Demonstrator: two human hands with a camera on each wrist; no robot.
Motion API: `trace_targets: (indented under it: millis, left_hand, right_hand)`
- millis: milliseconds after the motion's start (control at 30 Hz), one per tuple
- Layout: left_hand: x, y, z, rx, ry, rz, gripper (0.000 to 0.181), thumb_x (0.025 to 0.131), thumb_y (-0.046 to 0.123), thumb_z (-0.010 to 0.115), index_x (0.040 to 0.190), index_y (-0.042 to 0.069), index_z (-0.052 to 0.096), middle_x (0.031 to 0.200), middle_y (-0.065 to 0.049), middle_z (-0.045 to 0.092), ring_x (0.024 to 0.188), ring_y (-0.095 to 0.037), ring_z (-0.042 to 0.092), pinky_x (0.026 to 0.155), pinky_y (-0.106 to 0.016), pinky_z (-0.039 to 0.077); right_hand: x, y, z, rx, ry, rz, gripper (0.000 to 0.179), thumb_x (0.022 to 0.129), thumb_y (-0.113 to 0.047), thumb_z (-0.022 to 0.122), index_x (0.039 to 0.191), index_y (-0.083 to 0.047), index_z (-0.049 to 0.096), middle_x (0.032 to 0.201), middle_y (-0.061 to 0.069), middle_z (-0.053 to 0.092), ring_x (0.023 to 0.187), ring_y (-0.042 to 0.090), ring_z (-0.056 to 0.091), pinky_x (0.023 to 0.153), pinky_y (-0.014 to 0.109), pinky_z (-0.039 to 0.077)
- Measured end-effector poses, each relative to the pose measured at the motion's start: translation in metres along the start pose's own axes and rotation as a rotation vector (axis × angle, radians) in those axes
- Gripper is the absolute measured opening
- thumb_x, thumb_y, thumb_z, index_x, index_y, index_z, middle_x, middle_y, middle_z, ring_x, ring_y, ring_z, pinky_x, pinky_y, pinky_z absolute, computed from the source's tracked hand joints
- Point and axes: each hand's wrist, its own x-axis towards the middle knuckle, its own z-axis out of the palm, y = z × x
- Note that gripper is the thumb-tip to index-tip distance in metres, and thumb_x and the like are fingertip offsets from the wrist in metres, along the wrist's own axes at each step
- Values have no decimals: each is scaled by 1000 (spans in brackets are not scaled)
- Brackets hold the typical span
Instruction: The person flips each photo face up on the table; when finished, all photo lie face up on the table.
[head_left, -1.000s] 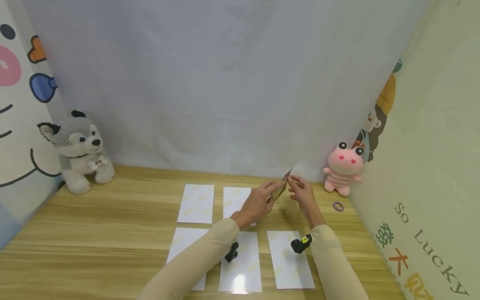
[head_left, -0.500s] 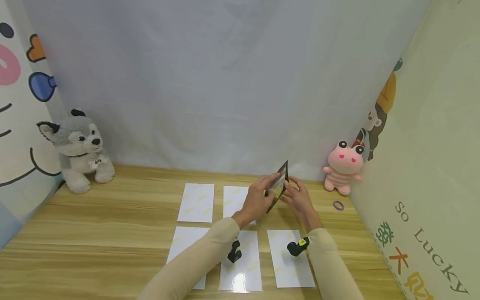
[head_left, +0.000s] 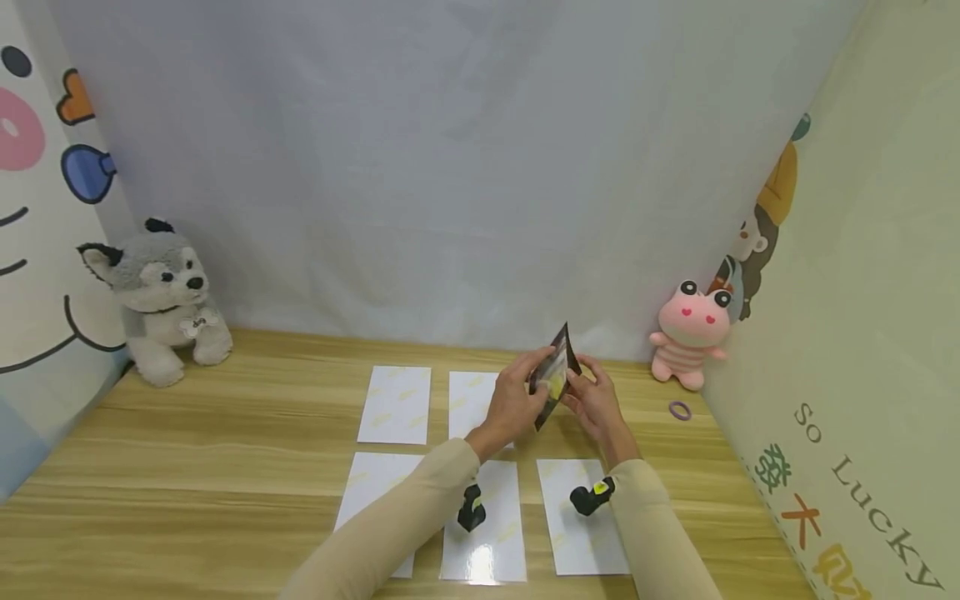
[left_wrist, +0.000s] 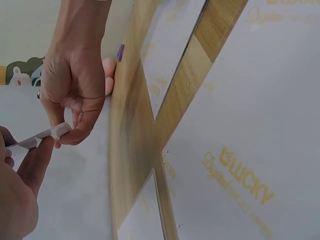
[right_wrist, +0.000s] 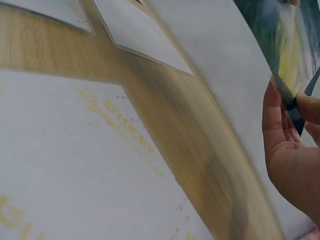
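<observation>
A glossy photo print (head_left: 555, 375) with dark edges and a yellow patch is held up above the table, standing steeply. My left hand (head_left: 516, 400) grips its left side, fingers on one face and thumb on the other. At the opposite side my right hand (head_left: 596, 400) pinches the print between thumb and fingers, and that edge bends back there. In the right wrist view the picture side of the print (right_wrist: 287, 45) shows green and yellow above the right thumb. The left wrist view catches the white print (left_wrist: 45, 135) almost edge-on between both hands.
Several white sheets with yellow "Lucky" lettering lie in rows on the wooden table, among them one at back left (head_left: 394, 405) and one at front right (head_left: 579, 517). A purple ring (head_left: 680, 410) lies near a pink plush toy (head_left: 692, 333). A grey plush dog (head_left: 172, 300) sits far left.
The photo print has turned from nearly edge-on to show its picture side. My right hand has shifted down along its edge and now pinches it. The edge now bends there.
</observation>
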Motion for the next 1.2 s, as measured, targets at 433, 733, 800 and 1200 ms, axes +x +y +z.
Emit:
trace_targets:
  millis: [433, 733, 800, 1200]
  left_hand:
    - [-5, -3, 0, -63, -35, -108, 55, 89, -1, 60, 143, 8, 53, 141, -15, 58, 104, -26, 65, 82, -33, 52]
    - [-1, -4, -10, -261, -88, -249, 56, 96, 10, 60, 150, 11, 44, 129, -21, 58, 64, -10, 57, 55, -22, 45]
    - [1, -5, -12, -262, -100, -252, 58, 95, 9, 61, 150, 10, 43, 128, -21, 57, 65, -10, 59, 55, -22, 45]
    - [14, -12, -25, -130, -228, -240, 60, 88, -1, 64, 146, 4, 49, 126, -21, 57, 51, -6, 48, 50, -21, 40]
  right_hand:
    - [-2, -3, -8, -141, 49, -58, 38, 101, 0, 51, 138, -5, 43, 73, -6, 60, 65, 6, 62, 61, 23, 55]
    - [-4, -12, -23, -372, -66, -209, 45, 99, -6, 58, 141, 2, 44, 81, -2, 57, 69, 6, 59, 61, 23, 56]
    - [-6, -13, -25, -358, -126, -262, 43, 97, -8, 63, 137, 1, 48, 84, 1, 60, 69, 7, 61, 59, 24, 56]
    - [-11, -27, -12, -672, -173, -190, 45, 101, -1, 52, 144, 6, 41, 109, 27, 60, 70, 11, 60, 63, 31, 57]
